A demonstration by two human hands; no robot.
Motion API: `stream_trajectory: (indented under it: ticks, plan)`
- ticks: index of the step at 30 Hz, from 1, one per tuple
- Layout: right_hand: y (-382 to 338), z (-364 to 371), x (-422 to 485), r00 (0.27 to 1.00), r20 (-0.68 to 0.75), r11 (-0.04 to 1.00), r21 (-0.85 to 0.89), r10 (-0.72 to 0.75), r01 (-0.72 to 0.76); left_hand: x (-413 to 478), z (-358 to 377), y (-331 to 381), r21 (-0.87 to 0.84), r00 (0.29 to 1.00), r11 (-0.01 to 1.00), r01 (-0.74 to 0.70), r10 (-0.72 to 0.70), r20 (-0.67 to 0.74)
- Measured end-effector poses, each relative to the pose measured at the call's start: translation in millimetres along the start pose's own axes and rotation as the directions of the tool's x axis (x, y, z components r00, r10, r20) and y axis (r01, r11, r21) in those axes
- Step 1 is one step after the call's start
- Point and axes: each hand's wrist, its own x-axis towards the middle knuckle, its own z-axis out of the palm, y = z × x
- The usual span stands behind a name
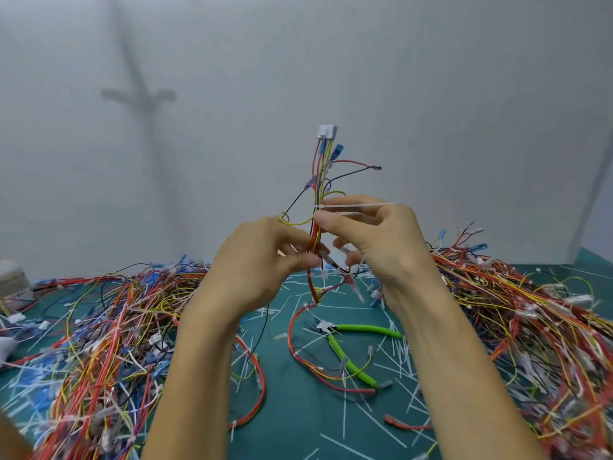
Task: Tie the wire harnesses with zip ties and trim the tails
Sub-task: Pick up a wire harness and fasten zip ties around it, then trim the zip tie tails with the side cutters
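Step in hand, by judgement: tying, with trimming not yet done.

Holds one wire harness point(320, 174) upright at centre, above the mat point(298, 419), white connector point(326, 131) at the top end. Gripped low on the bundle by the left hand point(262, 260), fingers curled round the wires. Pinched higher up by the right hand point(381, 240), thumb and forefinger closed on the bundle just under the zip tie point(351, 204). Tie looped round the bundle and seemingly drawn tight. Tail untrimmed, sticking out to the right along the forefinger.

Next move, by judgement: calls for freeing the right hand, fetching the cutters point(368, 328) from the mat below, and snipping the tail close to the head without nicking a wire.

Count:
- Hands: two.
- Harness in hand: one.
- Untrimmed ties in plain sight on it: one.
- Ties lower on the same harness: not clear.
- Green-handled cutters: one pair.
- Harness heaps: two, the left pile point(109, 320) and the right pile point(530, 320), both too tangled to count.
- Cut tails point(361, 416) strewn over the mat: too many to count.
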Motion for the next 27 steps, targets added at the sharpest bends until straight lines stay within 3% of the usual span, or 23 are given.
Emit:
stream_trajectory:
  ticks: [4, 8, 12, 15, 18, 20, 22, 24, 26, 27]
  plan:
    - [0, 1, 0, 1.000, -0.006, 1.000, 0.002, 0.017, -0.017, -7, -12, 3, -0.090, 0.992, 0.991, 0.096, -0.103, -0.078]
    - [1, 3, -1, 0.999, 0.051, 1.000, 0.025, 0.000, -0.002, -10, -22, 2, -0.255, 0.952, 0.964, 0.080, -0.149, -0.266]
    - [5, 8, 0, 0.993, 0.114, 0.998, 0.056, -0.013, 0.006, -9, -16, 5, -0.379, 0.982, 0.925, 0.011, -0.081, -0.169]
    - [10, 9, 2, 0.990, 0.139, 0.998, 0.057, -0.023, 0.015, -7, -13, 2, -0.592, 0.983, 0.806, -0.016, -0.097, -0.159]
    - [10, 5, 4, 0.975, 0.220, 0.996, 0.082, -0.038, 0.021, -7, -14, -2, -0.698, 0.971, 0.716, -0.020, -0.152, -0.183]
    - [13, 2, 6, 0.990, 0.139, 0.993, 0.118, -0.019, 0.003, -6, -13, -4, -0.724, 0.954, 0.690, -0.003, -0.216, -0.210]
    - [26, -1, 12, 0.998, -0.061, 0.996, -0.086, 0.000, -0.005, -4, -11, -7, -0.705, 0.921, 0.708, 0.028, -0.293, -0.258]
    - [44, -6, 19, 0.988, -0.154, 0.853, -0.518, -0.015, -0.068, -1, -10, -13, -0.645, 0.889, 0.763, 0.047, -0.327, -0.322]
    - [66, -12, 22, 0.991, -0.093, 0.525, -0.842, 0.094, -0.129, 1, -11, -15, -0.635, 0.871, 0.773, 0.013, -0.320, -0.372]
    - [77, -13, 23, 0.981, -0.063, 0.366, -0.922, 0.185, -0.129, 1, -12, -15, -0.647, 0.873, 0.762, -0.025, -0.299, -0.386]
